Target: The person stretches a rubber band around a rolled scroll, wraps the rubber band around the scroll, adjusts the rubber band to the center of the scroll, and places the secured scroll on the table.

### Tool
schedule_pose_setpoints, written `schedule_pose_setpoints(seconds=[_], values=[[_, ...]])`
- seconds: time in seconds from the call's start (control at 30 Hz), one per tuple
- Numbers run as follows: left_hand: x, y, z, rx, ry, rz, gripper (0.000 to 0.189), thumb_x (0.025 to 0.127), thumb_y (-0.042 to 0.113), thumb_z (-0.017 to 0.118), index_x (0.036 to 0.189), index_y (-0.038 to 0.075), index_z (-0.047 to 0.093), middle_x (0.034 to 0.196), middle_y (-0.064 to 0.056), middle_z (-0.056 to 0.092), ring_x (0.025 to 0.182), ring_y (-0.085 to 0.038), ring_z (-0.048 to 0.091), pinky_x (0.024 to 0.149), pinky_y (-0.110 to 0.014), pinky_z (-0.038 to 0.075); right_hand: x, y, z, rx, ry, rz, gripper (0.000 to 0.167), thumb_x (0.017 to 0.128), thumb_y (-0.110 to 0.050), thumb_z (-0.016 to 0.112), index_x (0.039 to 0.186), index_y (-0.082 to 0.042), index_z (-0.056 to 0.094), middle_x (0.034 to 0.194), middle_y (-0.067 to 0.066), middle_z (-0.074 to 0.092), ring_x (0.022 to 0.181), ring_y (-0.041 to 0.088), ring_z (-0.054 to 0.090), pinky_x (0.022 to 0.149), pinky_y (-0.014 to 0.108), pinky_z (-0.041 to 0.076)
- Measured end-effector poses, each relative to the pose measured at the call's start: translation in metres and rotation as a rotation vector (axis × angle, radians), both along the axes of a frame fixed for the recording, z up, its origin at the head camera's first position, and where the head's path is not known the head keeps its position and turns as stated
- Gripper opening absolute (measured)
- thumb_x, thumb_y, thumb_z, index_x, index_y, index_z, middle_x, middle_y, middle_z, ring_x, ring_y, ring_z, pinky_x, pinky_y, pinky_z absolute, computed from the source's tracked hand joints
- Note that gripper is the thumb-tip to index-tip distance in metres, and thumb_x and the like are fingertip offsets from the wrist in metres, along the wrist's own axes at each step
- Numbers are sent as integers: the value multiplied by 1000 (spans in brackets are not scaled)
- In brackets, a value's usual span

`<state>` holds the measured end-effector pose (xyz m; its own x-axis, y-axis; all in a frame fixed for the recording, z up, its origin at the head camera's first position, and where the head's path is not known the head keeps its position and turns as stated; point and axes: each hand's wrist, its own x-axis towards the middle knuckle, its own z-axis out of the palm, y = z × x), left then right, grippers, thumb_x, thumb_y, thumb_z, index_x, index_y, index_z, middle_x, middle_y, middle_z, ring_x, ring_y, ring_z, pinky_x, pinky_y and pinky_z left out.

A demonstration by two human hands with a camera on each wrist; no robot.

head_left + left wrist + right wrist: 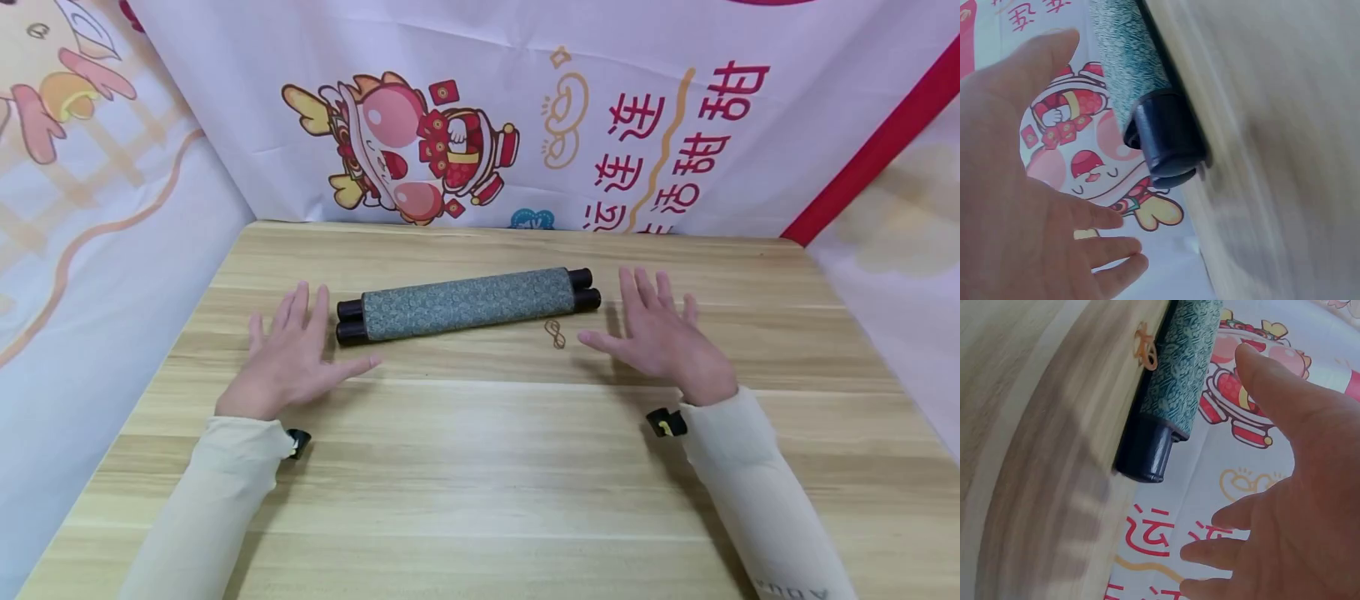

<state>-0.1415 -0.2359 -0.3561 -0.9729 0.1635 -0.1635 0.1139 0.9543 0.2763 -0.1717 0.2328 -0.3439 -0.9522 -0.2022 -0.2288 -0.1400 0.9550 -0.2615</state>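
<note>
A rolled scroll [468,304] with blue-green patterned backing and dark knobs at both ends lies slantwise on the wooden table, its right end farther back. My left hand [288,358] is beside the left knobs with fingers spread and thumb pointing inward, holding nothing. On the other side, my right hand [663,342] spreads its fingers just past the right knobs, also holding nothing. A small brown looped band [555,334] lies on the table in front of the scroll's right end. In the left wrist view, the scroll's dark end knob [1169,134] shows close to the fingers.
The wooden table [480,467] reaches back to a white cloth [480,42] printed with a cartoon figure and red characters. More printed cloth hangs at the left and right sides. Each wrist carries a small black device [666,422] near the sleeve cuff.
</note>
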Motion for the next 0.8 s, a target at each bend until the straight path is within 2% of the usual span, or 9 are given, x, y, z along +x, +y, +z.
schedule_pose_setpoints(seconds=[0.1, 0.23, 0.33, 0.43, 0.57, 0.67, 0.8], values=[[0, 1, 3, 27, 104, -16, 119, 93, 77, 58, 165, -8, 14, 172, -34, 9, 160, -53, 13, 124, -76, 7, -2, -5, 5, 3, 16, 33, 119, 93, -87, 41, 169, -13, -12, 178, 17, -9, 163, 47, -10, 122, 79, -3], [2, 5, 7, 59, 208, -31, 101, 98, 65, 61, 152, -17, 35, 159, -38, 36, 149, -54, 33, 124, -67, 24, -4, -12, 12, 2, 73, 88, 108, 99, -76, 47, 170, -7, 4, 177, 23, 10, 162, 49, 12, 127, 72, 13], [2, 11, 11, 89, 251, -31, 83, 101, 53, 64, 144, -16, 47, 146, -36, 51, 139, -53, 43, 119, -65, 32, -6, -16, 15, -7, 120, 115, 96, 102, -64, 54, 167, -1, 21, 170, 28, 27, 156, 50, 30, 124, 68, 27], [0, 19, 15, 124, 285, -36, 62, 102, 41, 66, 131, -12, 59, 131, -32, 62, 127, -49, 53, 112, -63, 40, -8, -18, 17, -35, 150, 134, 79, 103, -50, 64, 157, 3, 42, 158, 29, 47, 143, 48, 49, 118, 66, 40], [-5, 30, 19, 135, 307, -51, 42, 100, 32, 67, 113, -8, 66, 113, -25, 70, 112, -44, 60, 101, -59, 48, -9, -23, 17, -103, 145, 172, 56, 101, -34, 71, 140, 5, 61, 134, 24, 68, 121, 39, 67, 105, 57, 54], [-8, 39, 20, 133, 306, -74, 31, 100, 27, 66, 106, -4, 66, 104, -21, 71, 104, -40, 62, 95, -55, 50, -10, -27, 16, -145, 126, 194, 43, 100, -26, 74, 129, 6, 68, 117, 19, 74, 107, 32, 70, 97, 51, 58], [-14, 53, 20, 146, 302, -117, 17, 100, 17, 61, 100, 0, 65, 96, -16, 70, 98, -36, 62, 91, -51, 51, -11, -32, 13, -171, 106, 204, 32, 98, -20, 75, 119, 5, 72, 106, 15, 75, 96, 26, 71, 90, 46, 60]])
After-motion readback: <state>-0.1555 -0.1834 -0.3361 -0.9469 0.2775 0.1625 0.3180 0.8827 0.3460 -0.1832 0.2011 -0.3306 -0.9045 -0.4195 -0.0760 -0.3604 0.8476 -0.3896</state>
